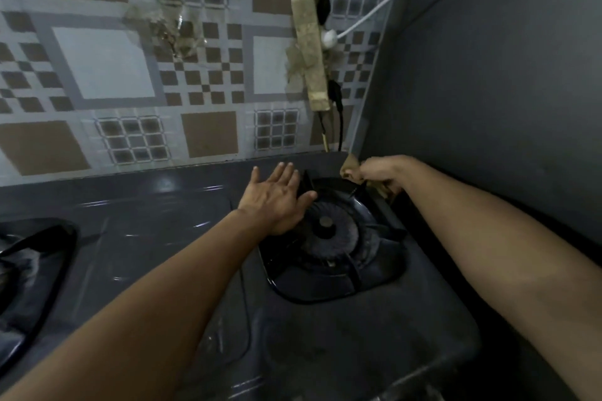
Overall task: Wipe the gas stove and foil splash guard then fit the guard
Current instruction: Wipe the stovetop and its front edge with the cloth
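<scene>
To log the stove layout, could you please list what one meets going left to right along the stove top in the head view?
Left burner → left hand, fingers straight, on the pan support → right burner → right hand gripping a brownish cloth at the back right corner.

Dim, soft focus (edges bowed), faint glare streaks.

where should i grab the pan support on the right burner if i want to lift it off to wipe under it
Probably by two opposite prongs of the pan support, coming straight down from above. Its black prongs rise above the burner, so fingers can hook under them, and an even grip on both sides should keep it level. The left hand already rests flat at the far-left prong; the right hand holds a cloth.
</scene>
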{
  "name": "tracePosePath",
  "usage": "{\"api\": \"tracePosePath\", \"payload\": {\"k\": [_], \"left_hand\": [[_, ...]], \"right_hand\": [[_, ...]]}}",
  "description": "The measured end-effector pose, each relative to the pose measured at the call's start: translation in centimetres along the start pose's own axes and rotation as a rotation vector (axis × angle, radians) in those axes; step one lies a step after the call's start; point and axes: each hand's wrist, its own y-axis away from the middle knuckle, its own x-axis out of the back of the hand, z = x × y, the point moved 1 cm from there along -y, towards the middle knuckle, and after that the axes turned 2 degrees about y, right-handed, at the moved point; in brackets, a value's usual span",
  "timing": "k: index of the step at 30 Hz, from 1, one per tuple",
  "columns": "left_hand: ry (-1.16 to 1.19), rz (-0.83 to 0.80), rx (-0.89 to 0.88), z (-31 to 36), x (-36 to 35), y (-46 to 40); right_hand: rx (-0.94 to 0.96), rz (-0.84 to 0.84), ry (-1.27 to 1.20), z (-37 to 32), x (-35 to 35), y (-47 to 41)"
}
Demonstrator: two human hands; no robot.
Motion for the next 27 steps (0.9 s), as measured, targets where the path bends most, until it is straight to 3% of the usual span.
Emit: {"api": "tracePosePath", "payload": {"k": [4,10,16,20,24,27], "left_hand": [[-0.018,-0.023,0.004,0.3,0.0,-0.1],[0.036,0.008,0.036,0.4,0.2,0.0],[0.102,0.125,0.057,1.4,0.8,1.3],[0.151,0.112,-0.023,3.3,0.6,3.5],[0.150,0.054,-0.051,4.3,-0.6,5.5],[0.173,0.028,-0.031,4.3,-1.3,5.8]], "right_hand": [[-0.133,-0.034,-0.338,4.6,-1.1,1.9],[-0.149,0.002,-0.438,7.3,-3.1,6.6],[0.047,0.031,-0.492,11.5,-6.5,12.4],[0.187,0.103,-0.177,12.8,-8.6,15.9],[0.042,0.315,0.341,12.3,-11.8,20.3],[0.137,0.405,0.503,9.8,-17.2,23.4]]}}
